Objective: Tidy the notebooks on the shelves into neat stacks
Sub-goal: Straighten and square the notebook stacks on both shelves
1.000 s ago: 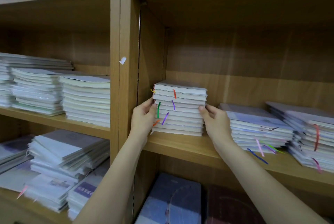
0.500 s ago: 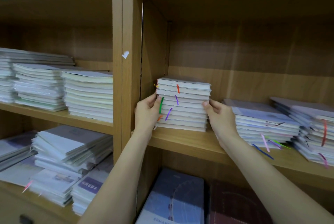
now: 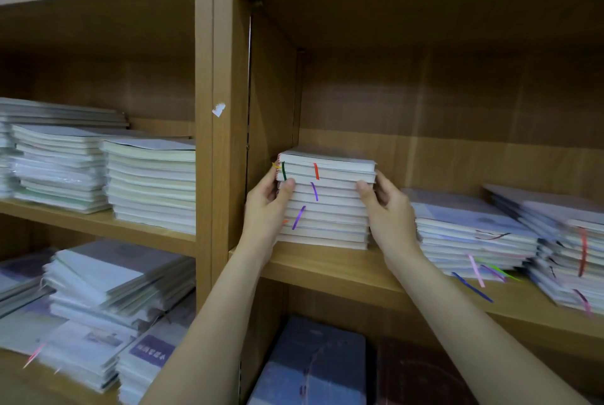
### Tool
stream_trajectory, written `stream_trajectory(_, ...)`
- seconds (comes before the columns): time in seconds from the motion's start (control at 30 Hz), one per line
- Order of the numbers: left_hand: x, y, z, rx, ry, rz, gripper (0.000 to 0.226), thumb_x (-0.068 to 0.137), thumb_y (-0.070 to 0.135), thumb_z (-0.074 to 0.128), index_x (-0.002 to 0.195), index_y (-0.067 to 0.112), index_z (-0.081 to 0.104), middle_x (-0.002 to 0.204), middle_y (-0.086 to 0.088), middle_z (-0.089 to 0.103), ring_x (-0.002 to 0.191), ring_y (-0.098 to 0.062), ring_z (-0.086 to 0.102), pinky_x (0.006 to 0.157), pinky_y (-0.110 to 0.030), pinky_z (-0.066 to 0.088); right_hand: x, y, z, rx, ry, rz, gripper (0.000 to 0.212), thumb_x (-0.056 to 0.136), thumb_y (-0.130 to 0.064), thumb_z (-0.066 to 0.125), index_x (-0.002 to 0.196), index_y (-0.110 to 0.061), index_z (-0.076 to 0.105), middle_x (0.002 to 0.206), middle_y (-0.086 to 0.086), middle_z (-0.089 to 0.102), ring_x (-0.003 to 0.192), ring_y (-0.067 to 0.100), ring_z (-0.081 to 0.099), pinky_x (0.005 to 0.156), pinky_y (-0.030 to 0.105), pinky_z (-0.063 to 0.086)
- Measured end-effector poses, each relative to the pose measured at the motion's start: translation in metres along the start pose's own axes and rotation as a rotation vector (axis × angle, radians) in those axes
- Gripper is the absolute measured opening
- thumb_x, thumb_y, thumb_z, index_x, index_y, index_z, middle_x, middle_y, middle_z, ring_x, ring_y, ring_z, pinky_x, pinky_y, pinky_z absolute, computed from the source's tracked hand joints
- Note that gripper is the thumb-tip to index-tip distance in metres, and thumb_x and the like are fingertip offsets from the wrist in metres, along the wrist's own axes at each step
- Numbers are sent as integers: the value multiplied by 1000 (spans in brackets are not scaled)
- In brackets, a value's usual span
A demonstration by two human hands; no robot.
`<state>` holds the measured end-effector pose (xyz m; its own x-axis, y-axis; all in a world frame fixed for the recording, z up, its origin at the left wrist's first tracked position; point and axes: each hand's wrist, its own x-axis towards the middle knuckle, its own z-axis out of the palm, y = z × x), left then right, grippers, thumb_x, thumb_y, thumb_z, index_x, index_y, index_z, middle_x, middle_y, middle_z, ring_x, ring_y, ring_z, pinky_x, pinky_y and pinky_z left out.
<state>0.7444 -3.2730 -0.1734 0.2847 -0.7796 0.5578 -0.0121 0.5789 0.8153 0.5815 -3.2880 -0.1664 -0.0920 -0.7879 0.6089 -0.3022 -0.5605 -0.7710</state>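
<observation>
A stack of white notebooks (image 3: 330, 208) with coloured ribbon markers stands at the left end of the right-hand shelf (image 3: 343, 270), close to the side panel. My left hand (image 3: 266, 208) grips its left side, thumb across the front edges. My right hand (image 3: 385, 208) grips its right side, thumb on the front. The top two notebooks sit slightly apart from the ones below, jutting to the right. A lower notebook stack (image 3: 470, 231) lies just right of my right hand, and a skewed, fanned stack (image 3: 568, 247) lies beyond it.
A wooden upright (image 3: 222, 143) divides the unit. The left bay holds neat notebook stacks (image 3: 150, 182) on its middle shelf and slumped piles (image 3: 108, 300) below. Dark books (image 3: 313, 365) lie under the right-hand shelf. Above the stack the compartment is open.
Both hands have slid up the sides of the stack to its upper part. The top notebooks have shifted slightly against the rest. The view has moved a little closer.
</observation>
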Motion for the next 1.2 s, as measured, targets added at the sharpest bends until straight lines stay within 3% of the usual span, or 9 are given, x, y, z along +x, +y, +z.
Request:
stream_trajectory(0.07,2,0,0,11,9,1,39,94,16,51,133,14,50,120,1,63,107,-9,60,79,-14,53,1,2,0,21,2,0,43,95,-37,48,137,-26,46,108,-17,56,112,7,51,89,24,37)
stream_trajectory(0.23,2,-2,0,26,15,25,44,94,16,51,137,16,45,124,0,61,111,-10,58,91,-26,51,3,2,1,68,17,0,44,95,-34,50,138,-24,46,115,-10,61,111,8,54,93,25,43)
stream_trajectory(0.33,2,-2,1,33,7,33,47,94,15,51,140,19,40,124,3,59,109,-8,57,87,-22,52,3,2,0,106,16,-5,44,95,-33,52,137,-23,46,111,-15,60,116,10,55,98,28,44)
stream_trajectory(0.47,4,-5,1,93,-41,19,56,93,14,51,144,23,31,132,1,54,121,-15,51,101,-41,46,6,4,3,103,29,14,61,92,-43,52,146,-25,30,139,-5,49,129,12,43,108,35,35)
stream_trajectory(0.53,4,-6,1,118,-62,26,60,93,14,52,147,23,26,134,0,52,124,-16,48,104,-45,42,9,6,4,107,44,11,62,92,-44,52,147,-31,26,142,-4,47,130,14,43,109,39,35)
stream_trajectory(0.73,5,-7,-1,119,-50,48,54,91,14,55,141,21,37,129,2,56,120,-14,52,102,-42,45,12,7,4,193,16,46,59,92,-37,55,145,-21,33,133,-1,56,124,13,50,107,40,40)
stream_trajectory(0.9,1,-4,0,104,-28,64,58,90,11,56,142,22,34,132,1,54,122,-13,50,101,-39,45,10,6,3,179,0,52,36,94,-37,51,127,-23,56,109,-13,66,108,10,59,99,40,47)
stream_trajectory(1.2,0,3,-1,-16,9,-6,39,97,17,43,136,18,45,123,0,61,110,-11,59,91,-27,51,6,4,3,95,23,13,40,96,-41,44,131,-23,54,114,-11,66,111,9,58,98,34,46)
